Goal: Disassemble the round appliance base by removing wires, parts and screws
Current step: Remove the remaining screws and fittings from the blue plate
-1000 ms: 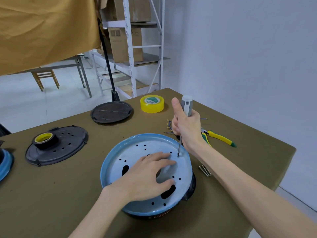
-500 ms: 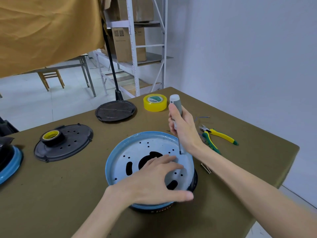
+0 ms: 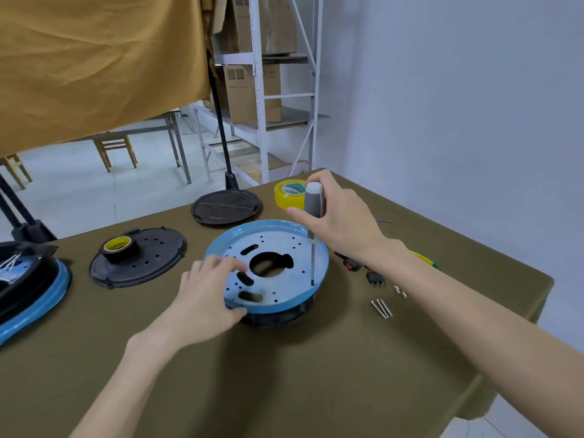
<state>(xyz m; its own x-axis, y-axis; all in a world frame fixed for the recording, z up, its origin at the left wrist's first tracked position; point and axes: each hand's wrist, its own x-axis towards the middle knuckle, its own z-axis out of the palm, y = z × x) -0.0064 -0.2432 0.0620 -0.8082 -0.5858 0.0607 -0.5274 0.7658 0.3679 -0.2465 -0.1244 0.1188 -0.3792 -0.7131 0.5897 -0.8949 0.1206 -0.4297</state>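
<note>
The round appliance base [image 3: 284, 248], light blue with a black underside, lies in the middle of the olive table, its perforated plate with a large centre hole facing up. My left hand [image 3: 207, 295] grips its near left rim, thumb under the edge. My right hand [image 3: 339, 222] holds a grey-handled screwdriver [image 3: 313, 203] upright, its tip standing on the plate near the right rim. Several loose screws [image 3: 382, 308] lie on the cloth to the right of the base.
A black disc [image 3: 158, 257] carrying a small tape roll [image 3: 119, 246] lies to the left, another black disc [image 3: 226, 206] behind. A yellow tape roll [image 3: 288, 192], a small black plug [image 3: 375, 278] and another blue-rimmed base [image 3: 34, 298] at far left are also there. The table's edge runs close on the right.
My left hand slid from the top of the plate to its near left rim, uncovering the centre hole. The screwdriver tip moved to a hole near the right rim. The view shifted.
</note>
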